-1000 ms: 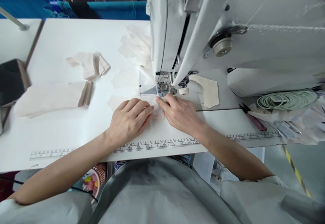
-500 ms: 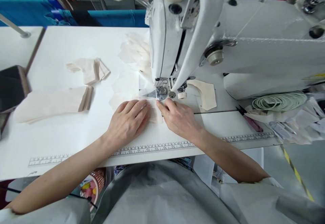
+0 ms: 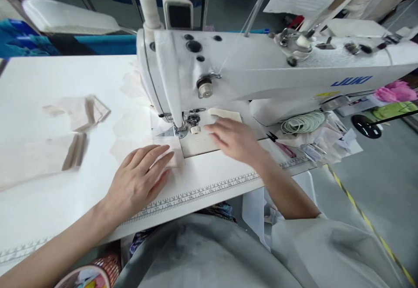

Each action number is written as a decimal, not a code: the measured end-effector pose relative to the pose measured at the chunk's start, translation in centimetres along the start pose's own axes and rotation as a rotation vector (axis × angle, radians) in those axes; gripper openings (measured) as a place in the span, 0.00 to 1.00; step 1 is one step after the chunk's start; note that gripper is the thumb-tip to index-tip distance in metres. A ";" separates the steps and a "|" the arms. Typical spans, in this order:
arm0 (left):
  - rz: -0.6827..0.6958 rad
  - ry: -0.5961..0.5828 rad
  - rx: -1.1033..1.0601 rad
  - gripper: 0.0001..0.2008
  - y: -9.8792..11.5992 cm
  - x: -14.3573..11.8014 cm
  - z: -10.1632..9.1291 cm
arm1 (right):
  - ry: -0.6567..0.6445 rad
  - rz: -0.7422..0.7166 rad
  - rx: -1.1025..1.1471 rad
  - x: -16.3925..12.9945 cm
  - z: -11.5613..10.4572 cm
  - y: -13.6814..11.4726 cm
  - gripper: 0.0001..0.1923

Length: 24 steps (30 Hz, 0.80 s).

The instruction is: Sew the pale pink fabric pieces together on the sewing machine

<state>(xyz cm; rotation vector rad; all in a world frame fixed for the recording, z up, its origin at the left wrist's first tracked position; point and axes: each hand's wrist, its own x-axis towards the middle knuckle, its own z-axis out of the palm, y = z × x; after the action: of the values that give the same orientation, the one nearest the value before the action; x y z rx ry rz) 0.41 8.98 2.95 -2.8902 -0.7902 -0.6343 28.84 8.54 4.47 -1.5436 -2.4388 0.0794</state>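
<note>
At the sewing machine (image 3: 248,74), the left hand (image 3: 139,179) lies open, pinning a pale fabric piece (image 3: 170,157) before the presser foot (image 3: 178,130); the right hand (image 3: 237,139), open and blurred, hovers right of it. Keeping the piece flat seems wise.

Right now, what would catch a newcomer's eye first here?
The big white sewing machine fills the upper middle. Below its needle, the left hand lies flat on a pale fabric piece, while the blurred right hand hovers open beside a cream piece. Folded fabric stacks lie far left.
</note>
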 end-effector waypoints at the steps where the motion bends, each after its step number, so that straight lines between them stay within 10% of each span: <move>1: 0.014 -0.022 -0.052 0.15 0.5 0.3 -0.3 | 0.032 0.041 0.040 -0.7 -0.8 1.8 0.13; 7: 0.094 -0.121 -0.276 0.16 4.1 5.3 0.4 | -0.127 0.125 0.251 -3.0 -2.0 8.8 0.12; 14: 0.003 -0.128 -0.380 0.13 4.9 11.7 5.2 | -0.107 0.075 0.199 -2.4 -1.9 8.7 0.09; 24: -0.026 -0.120 -0.138 0.15 5.8 13.9 7.5 | 0.018 0.031 0.236 -3.1 -1.5 9.5 0.11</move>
<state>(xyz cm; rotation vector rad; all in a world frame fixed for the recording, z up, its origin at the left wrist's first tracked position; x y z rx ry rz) 16.92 11.89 1.96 -3.0736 -0.8310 -0.5425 38.87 9.77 3.68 -1.4711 -2.2957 0.3437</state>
